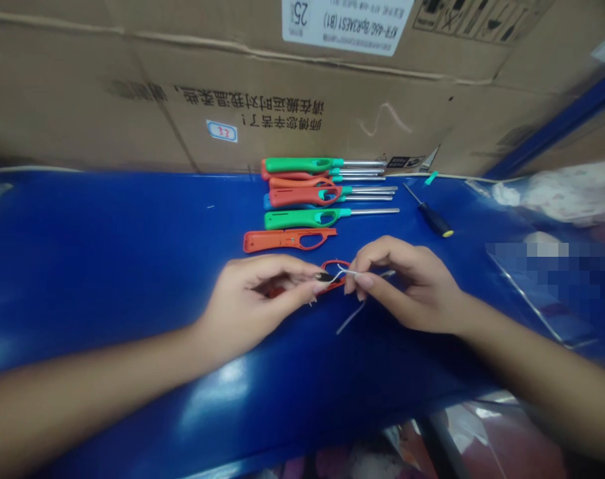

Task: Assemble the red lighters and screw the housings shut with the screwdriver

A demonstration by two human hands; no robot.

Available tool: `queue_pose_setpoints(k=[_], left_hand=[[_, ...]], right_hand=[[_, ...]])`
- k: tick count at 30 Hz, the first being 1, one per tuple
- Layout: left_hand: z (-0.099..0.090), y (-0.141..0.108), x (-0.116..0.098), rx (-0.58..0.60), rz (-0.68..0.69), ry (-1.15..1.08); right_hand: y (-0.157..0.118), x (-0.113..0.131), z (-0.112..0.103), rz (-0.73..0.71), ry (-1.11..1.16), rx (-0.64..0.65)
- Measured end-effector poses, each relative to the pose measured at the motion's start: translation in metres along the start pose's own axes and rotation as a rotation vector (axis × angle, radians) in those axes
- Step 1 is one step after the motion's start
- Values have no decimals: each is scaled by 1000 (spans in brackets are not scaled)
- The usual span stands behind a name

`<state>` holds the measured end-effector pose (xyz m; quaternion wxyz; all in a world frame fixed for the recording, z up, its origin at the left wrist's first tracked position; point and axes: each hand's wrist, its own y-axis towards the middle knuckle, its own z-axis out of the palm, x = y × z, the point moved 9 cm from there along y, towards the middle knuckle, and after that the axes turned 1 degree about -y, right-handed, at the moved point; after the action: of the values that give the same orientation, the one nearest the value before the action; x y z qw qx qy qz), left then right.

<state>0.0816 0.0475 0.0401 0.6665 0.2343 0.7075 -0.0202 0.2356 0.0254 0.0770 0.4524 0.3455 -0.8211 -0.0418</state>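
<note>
My left hand (255,296) pinches a small black part (324,277), perhaps an igniter, between thumb and forefinger. From it a thin white wire (346,271) runs to my right hand (412,283), whose thumb and fingertips are closed on it. Beneath the fingers lies a red lighter shell half (338,265), partly hidden by both hands. A thin pale strip or tube (350,319) sticks out below my right fingertips; whether it is held or lies on the table I cannot tell. Just beyond is an orange lighter shell half (272,240), its inside facing up.
Several assembled long-nosed lighters (292,218), green, red and blue, lie at the back of the blue table (108,266). A screwdriver (435,219) rests right of them, near a teal scrap (431,177). A large cardboard box (133,120) stands behind. Plastic bags (572,193) are at the right.
</note>
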Motion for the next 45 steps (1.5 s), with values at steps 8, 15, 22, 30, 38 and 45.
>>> queue_pose_setpoints(k=[8,15,22,30,38,45], left_hand=[[4,-1,1,49,-42,-32],[7,1,7,52,-122,-86],[9,1,9,58,-151,-131],[11,0,8,70,-133,-120],[9,-2,10,76,-132,-82],[8,-2,12,77,-119,-51]], right_hand=[[0,-22,5,206,289,-48],[1,-28,10,310,393,-36],[4,-20,10,252,297,3],[2,-26,8,311,374,-46],[8,-18,1,169,388,-105],[5,-21,1,230,338,-109]])
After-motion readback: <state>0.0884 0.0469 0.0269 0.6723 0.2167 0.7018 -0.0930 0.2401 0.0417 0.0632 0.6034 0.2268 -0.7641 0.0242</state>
